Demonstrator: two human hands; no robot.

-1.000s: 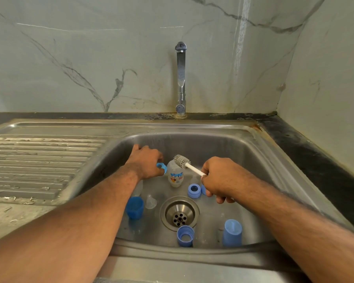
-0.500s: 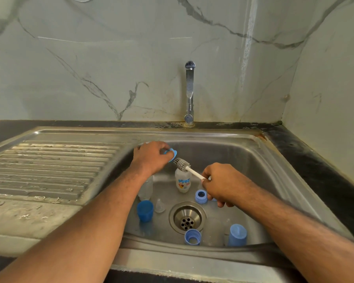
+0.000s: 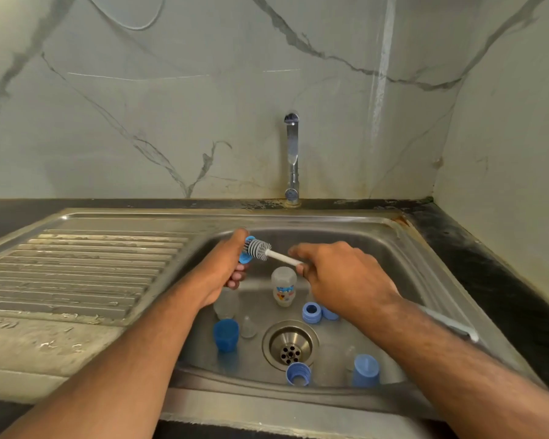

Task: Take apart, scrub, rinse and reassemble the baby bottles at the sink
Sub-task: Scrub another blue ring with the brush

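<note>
The left hand (image 3: 222, 267) is pinching a blue ring (image 3: 245, 253), its grip curled round the rim, while the right hand (image 3: 339, 277) is gripping the white handle of a bottle brush (image 3: 260, 247) whose bristles are touching the ring, above the sink (image 3: 377, 223) basin's back edge. Below, a clear bottle (image 3: 283, 286) is standing on the basin floor, its printed label too blurred to read. Another bottle (image 3: 226, 305) is sitting half hidden under the left wrist. Blue caps (image 3: 225, 334) and collars (image 3: 311, 313) are lying around the drain (image 3: 290, 343).

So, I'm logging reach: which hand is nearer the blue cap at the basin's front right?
Right. The right hand is up-left of the blue cap; the left hand is farther left.
</note>
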